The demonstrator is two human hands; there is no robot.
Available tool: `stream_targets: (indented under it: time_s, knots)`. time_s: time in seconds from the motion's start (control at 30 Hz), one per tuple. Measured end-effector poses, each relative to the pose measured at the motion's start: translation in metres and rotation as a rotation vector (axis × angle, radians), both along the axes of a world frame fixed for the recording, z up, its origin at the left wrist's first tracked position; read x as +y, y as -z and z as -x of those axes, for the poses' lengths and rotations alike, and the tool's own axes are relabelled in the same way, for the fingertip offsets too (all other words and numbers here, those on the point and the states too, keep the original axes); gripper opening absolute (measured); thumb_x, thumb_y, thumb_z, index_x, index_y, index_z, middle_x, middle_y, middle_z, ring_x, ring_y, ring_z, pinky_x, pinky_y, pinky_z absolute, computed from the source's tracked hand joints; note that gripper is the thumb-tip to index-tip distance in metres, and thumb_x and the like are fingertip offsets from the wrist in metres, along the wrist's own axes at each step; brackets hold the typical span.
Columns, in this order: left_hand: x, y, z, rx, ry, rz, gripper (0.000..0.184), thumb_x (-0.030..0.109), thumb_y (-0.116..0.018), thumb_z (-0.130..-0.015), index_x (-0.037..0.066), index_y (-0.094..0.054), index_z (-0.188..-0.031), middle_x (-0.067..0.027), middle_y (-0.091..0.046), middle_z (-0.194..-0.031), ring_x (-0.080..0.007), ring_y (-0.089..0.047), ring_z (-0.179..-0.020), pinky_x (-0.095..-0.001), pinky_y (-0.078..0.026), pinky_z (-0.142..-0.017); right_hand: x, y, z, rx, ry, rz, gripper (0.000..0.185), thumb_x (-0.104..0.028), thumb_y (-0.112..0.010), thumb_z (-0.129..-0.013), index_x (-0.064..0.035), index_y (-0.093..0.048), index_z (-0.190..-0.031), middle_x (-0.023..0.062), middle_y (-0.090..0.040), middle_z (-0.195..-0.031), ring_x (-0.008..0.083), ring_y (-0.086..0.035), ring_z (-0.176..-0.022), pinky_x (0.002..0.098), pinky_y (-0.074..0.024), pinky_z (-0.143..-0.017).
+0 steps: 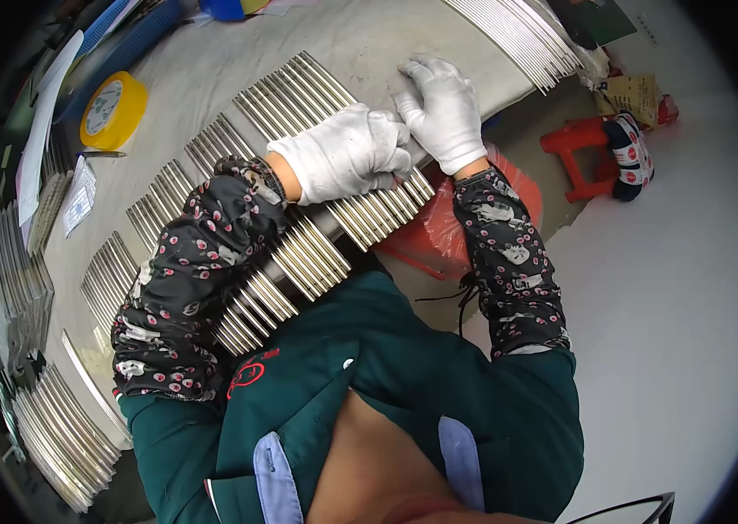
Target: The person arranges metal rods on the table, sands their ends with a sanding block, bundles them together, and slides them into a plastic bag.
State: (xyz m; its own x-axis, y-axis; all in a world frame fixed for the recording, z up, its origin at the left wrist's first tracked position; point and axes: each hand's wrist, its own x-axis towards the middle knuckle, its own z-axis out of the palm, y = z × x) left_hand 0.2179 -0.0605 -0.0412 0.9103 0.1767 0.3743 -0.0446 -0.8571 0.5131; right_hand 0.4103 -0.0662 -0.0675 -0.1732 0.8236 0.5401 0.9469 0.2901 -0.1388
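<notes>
My left hand (347, 153), in a white glove, rests over a row of slim metal rods (310, 258) with its fingers curled closed. Whatever the fingers may hold is hidden under the glove. My right hand (446, 113), also gloved in white, is at the table edge just right of the left one; its thumb and forefinger are apart and nothing shows between them. The rods lie side by side in several groups, and part of the row disappears beneath my left hand and sleeve.
More long metal strips (522, 39) lie at the far right of the table (360, 39). Yellow tape (114, 112), a pen (103, 155) and stacked metal pieces (68, 437) are on the left. Beyond the edge are a red plastic bag (509, 196) and a red stool (583, 157).
</notes>
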Motion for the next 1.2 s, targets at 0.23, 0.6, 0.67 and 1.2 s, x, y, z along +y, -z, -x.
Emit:
stream_targets:
  time_s: [0.23, 0.6, 0.67, 1.2]
  knots:
    - [0.008, -0.007, -0.007, 0.195, 0.036, -0.021, 0.012, 0.009, -0.073, -0.068, 0.011, -0.066, -0.078, -0.0063, -0.062, -0.081, -0.0266, -0.061, -0.081, -0.0375, -0.051, -0.067, -0.003, 0.001, 0.002, 0.046, -0.020, 0.006, 0.030, -0.025, -0.062, -0.079, -0.0064, -0.067, -0.103, 0.0122, -0.063, -0.112, 0.0314, -0.058, -0.108, 0.0439, -0.0457, -0.090]
    - [0.018, 0.022, -0.003, -0.173, -0.031, -0.080, 0.025, 0.007, -0.072, -0.069, 0.005, -0.054, -0.087, -0.0096, -0.060, -0.095, -0.0311, -0.059, -0.085, -0.0393, -0.049, -0.075, 0.055, -0.024, 0.012, 0.386, -0.169, 0.208, 0.026, -0.016, -0.064, -0.080, -0.0022, -0.066, -0.103, 0.0187, -0.067, -0.098, 0.0351, -0.063, -0.091, 0.0404, -0.0499, -0.084]
    - [0.017, 0.026, -0.003, -0.184, -0.018, -0.076, 0.024, 0.008, -0.071, -0.070, 0.005, -0.054, -0.087, -0.0098, -0.060, -0.092, -0.0313, -0.059, -0.085, -0.0400, -0.048, -0.075, 0.088, -0.048, 0.031, 0.298, -0.299, 0.169, 0.032, -0.012, -0.064, -0.082, -0.0005, -0.062, -0.112, 0.0191, -0.065, -0.104, 0.0339, -0.063, -0.099, 0.0372, -0.0500, -0.087]
    - [0.010, 0.015, 0.014, -0.071, -0.263, -0.335, 0.010, 0.012, -0.058, -0.073, 0.006, -0.061, -0.065, -0.0118, -0.057, -0.065, -0.0320, -0.057, -0.066, -0.0406, -0.046, -0.061, 0.316, -0.032, 0.102, -0.195, 0.244, 0.210, 0.056, -0.020, -0.058, -0.084, -0.0174, -0.046, -0.138, 0.0193, -0.048, -0.133, 0.0361, -0.062, -0.106, 0.0441, -0.0506, -0.090]
